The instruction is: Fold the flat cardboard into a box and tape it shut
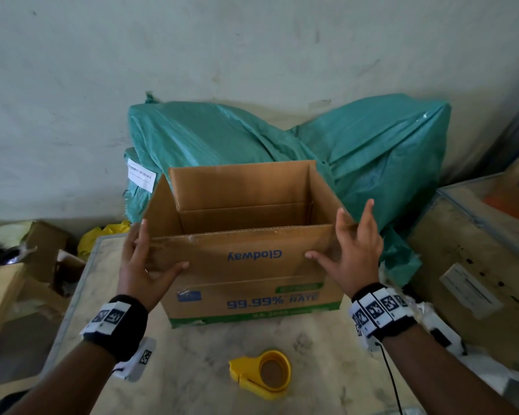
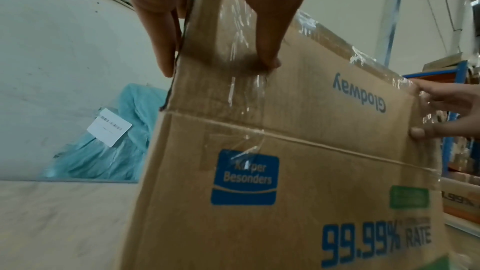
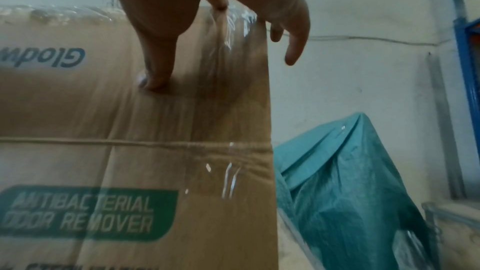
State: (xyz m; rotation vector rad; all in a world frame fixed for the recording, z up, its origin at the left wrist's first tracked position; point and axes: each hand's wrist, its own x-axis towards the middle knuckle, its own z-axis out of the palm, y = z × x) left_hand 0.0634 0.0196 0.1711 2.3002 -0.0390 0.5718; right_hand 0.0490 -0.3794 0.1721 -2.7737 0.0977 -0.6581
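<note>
A brown printed cardboard box (image 1: pixel 246 265) stands upright on the table (image 1: pixel 192 360), its top flaps raised and its inside bare. Old clear tape clings to its corners. My left hand (image 1: pixel 162 247) straddles the near-left corner of the raised front flap, thumb on the front face and straight fingers along the left side; the left wrist view shows this hand (image 2: pixel 218 65) on the box (image 2: pixel 285 151). My right hand (image 1: pixel 342 232) is at the near-right corner, thumb touching the front flap, fingers spread just off the side. The right wrist view shows the same hand (image 3: pixel 223 69) and box (image 3: pixel 130 130). A yellow tape dispenser (image 1: pixel 264 374) lies near me.
Green plastic-wrapped bundles (image 1: pixel 282 139) lean on the wall right behind the box. A wooden crate (image 1: pixel 477 250) stands close on the right. Loose cardboard boxes (image 1: pixel 0 295) and a yellow bag (image 1: pixel 93 238) sit beyond the table's left edge.
</note>
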